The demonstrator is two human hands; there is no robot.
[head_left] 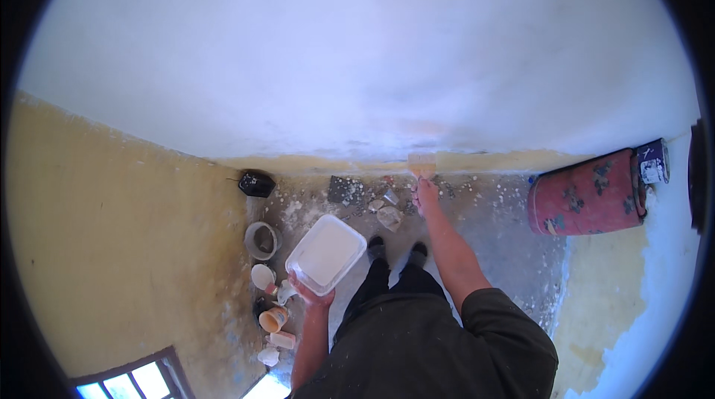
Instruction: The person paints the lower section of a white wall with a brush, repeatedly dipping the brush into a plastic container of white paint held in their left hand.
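My left hand (311, 292) grips the lower edge of a white rectangular tub (344, 225), its fingers closed around the rim. White paint (326, 251) covers the bottom of the tub. Stretched out ahead, my right hand (424, 194) is closed on the handle of a wide, flat, beige paintbrush (421, 164). The brush's broad end is at the foot of the white wall (357, 64), over a narrow yellowish strip (320, 163) along the base. Whether its tip presses on the wall I cannot tell.
Along the yellow left wall (134, 228) stand a black container (256, 183), a grey bucket (253, 249), an orange-brown pot (272, 319) and several small things. A rolled red patterned rug (577, 198) leans at right, beside a dark can (652, 162). Rubble (389, 217) lies on the spattered floor (491, 242).
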